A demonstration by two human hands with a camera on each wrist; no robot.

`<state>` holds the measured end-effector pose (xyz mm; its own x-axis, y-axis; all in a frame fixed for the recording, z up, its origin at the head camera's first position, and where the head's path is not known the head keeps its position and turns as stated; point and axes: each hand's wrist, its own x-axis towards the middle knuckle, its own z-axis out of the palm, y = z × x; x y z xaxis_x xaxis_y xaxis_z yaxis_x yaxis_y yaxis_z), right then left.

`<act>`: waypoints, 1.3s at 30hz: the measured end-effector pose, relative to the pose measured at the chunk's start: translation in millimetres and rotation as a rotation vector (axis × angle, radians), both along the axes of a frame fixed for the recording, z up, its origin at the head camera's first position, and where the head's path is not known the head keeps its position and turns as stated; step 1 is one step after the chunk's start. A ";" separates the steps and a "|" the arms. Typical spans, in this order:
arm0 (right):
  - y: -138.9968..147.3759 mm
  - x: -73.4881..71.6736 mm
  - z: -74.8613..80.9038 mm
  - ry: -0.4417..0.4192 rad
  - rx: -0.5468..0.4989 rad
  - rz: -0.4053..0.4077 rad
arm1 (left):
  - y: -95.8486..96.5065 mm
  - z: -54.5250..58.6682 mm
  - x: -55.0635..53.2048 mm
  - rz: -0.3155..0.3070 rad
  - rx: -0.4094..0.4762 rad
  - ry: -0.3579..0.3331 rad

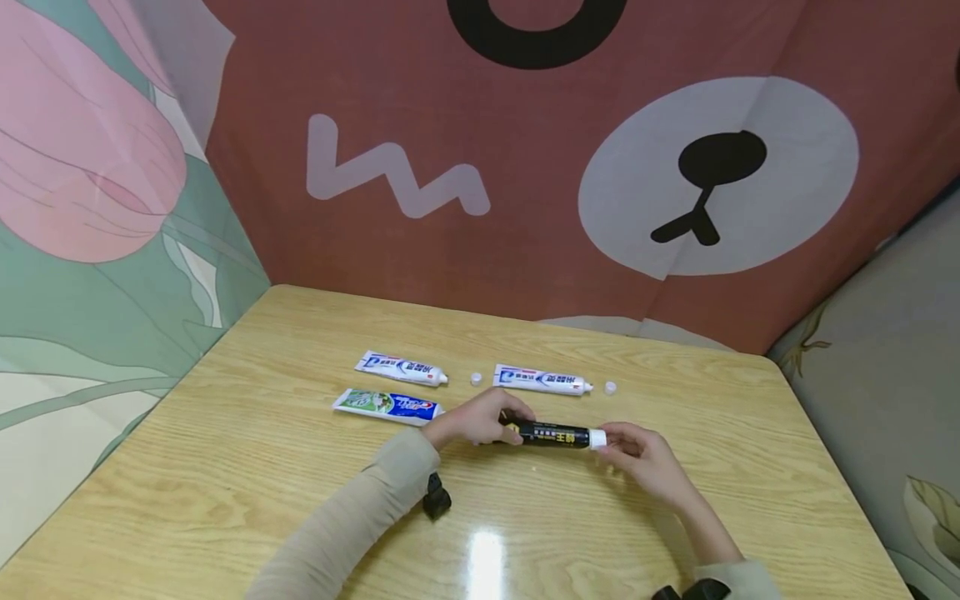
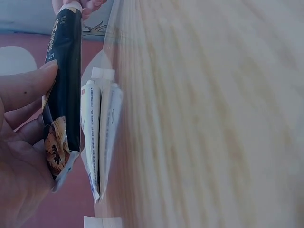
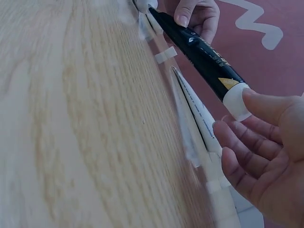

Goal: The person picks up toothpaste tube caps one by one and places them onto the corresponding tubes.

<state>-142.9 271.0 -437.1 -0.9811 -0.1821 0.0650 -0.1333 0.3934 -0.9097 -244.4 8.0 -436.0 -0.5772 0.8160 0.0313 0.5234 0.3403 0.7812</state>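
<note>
A black toothpaste tube (image 1: 555,434) with yellow lettering is held just above the table, its white cap (image 1: 597,439) pointing right. My left hand (image 1: 483,417) grips the tube near its crimped tail, thumb (image 2: 33,85) on one face in the left wrist view. With thumb and forefinger, my right hand (image 1: 648,462) pinches the cap, which sits on the tube's end (image 3: 236,100). Just left of my left hand lies a blue-and-green toothpaste tube (image 1: 390,406); the hand hides its right end.
Behind the hands lie two uncapped white toothpaste tubes, one at left (image 1: 401,368) and one at right (image 1: 540,380). A loose white cap (image 1: 476,378) rests by the left one, another cap (image 1: 611,387) by the right. A printed cloth (image 1: 375,250) hangs along the table's far edge.
</note>
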 end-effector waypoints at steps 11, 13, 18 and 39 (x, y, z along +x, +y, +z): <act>-3.5 -0.7 1.9 -0.111 0.033 -0.097 | 2.5 3.0 2.4 -0.018 0.012 -0.006; -2.5 0.1 1.0 -0.089 0.025 -0.096 | 3.4 3.6 2.6 -0.022 0.010 -0.004; 2.0 3.4 -2.4 0.008 -0.014 -0.044 | 5.4 4.8 3.3 -0.033 0.005 0.014; 4.4 1.0 -8.8 -0.051 -0.020 -0.035 | 5.8 3.5 2.1 -0.038 -0.008 0.043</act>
